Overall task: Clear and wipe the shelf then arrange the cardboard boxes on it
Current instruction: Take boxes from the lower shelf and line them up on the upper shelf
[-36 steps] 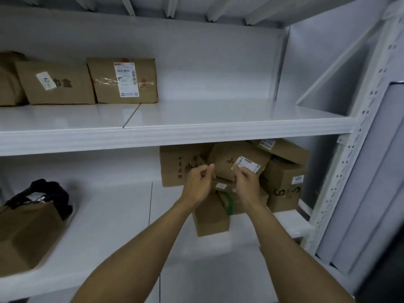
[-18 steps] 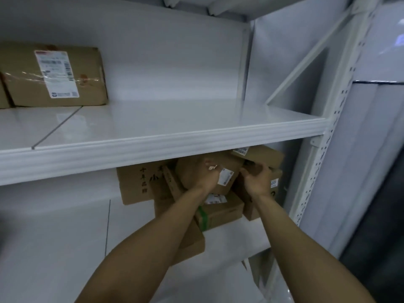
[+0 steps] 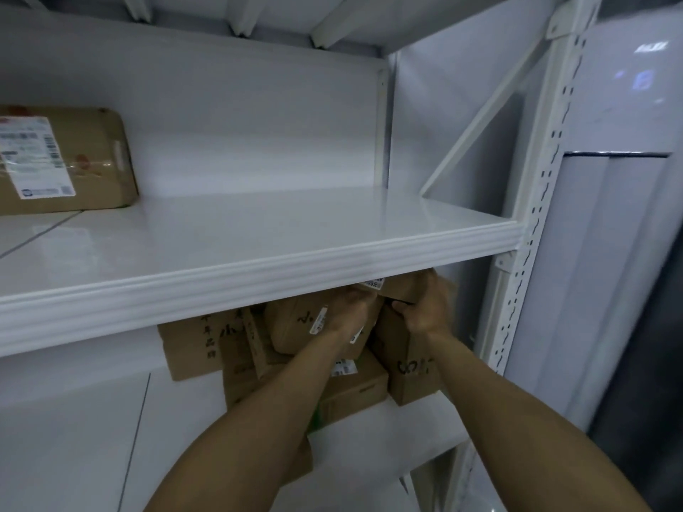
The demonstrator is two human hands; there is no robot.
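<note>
A pile of several cardboard boxes (image 3: 295, 330) sits on the lower shelf (image 3: 74, 419), under the white upper shelf (image 3: 258, 234). Both my hands reach under the upper shelf's front edge. My left hand (image 3: 349, 308) and my right hand (image 3: 425, 308) grip the two ends of the topmost cardboard box (image 3: 401, 290), a small one with a white label. Its top is partly hidden by the shelf edge. Another box with a shipping label (image 3: 63, 160) stands on the upper shelf at the far left.
The rack's perforated white upright (image 3: 532, 223) and a diagonal brace (image 3: 476, 123) stand close to the right of my hands. A grey panel (image 3: 610, 271) lies beyond it. The upper shelf's front lip (image 3: 258, 286) runs just above the gripped box.
The view has swung right and closer to the rack. My hands have moved from the labelled box in the pile's middle up to the topmost small box and taken hold of it.
</note>
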